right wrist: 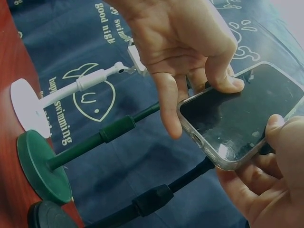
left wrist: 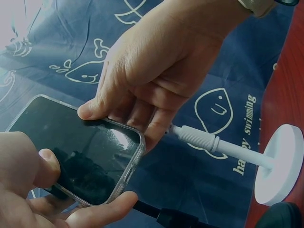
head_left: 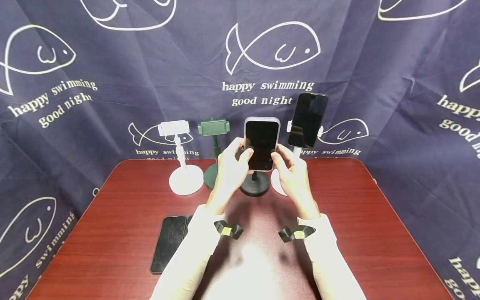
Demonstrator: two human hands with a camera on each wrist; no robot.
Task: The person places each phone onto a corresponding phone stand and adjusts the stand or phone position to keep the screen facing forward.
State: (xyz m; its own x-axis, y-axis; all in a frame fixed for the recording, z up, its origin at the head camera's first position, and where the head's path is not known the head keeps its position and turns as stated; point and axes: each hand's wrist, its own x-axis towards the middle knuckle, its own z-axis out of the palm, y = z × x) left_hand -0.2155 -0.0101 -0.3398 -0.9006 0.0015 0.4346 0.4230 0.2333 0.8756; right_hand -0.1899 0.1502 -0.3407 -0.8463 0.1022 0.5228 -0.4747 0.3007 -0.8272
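Note:
A phone in a clear case (head_left: 261, 143) is held upright, screen forward, at the top of a black phone stand (head_left: 255, 185). My left hand (head_left: 233, 168) grips its left side, thumb on the screen's edge and fingers behind. On the opposite side my right hand (head_left: 294, 175) holds it the same way. In the left wrist view, the right hand (left wrist: 156, 61) is above and the left hand (left wrist: 23, 180) lower left. The right wrist view has the left hand (right wrist: 185, 52) above the right hand (right wrist: 270, 180). The phone mostly hides the stand's clamp; whether it grips cannot be told.
A white stand (head_left: 186, 179) and a green stand (head_left: 213, 128) are on the left. To the right, another white stand (head_left: 297, 152) carries a black phone (head_left: 308, 121). Another phone (head_left: 168, 243) lies on the red table (head_left: 375, 250), beside something dark partly under the left sleeve.

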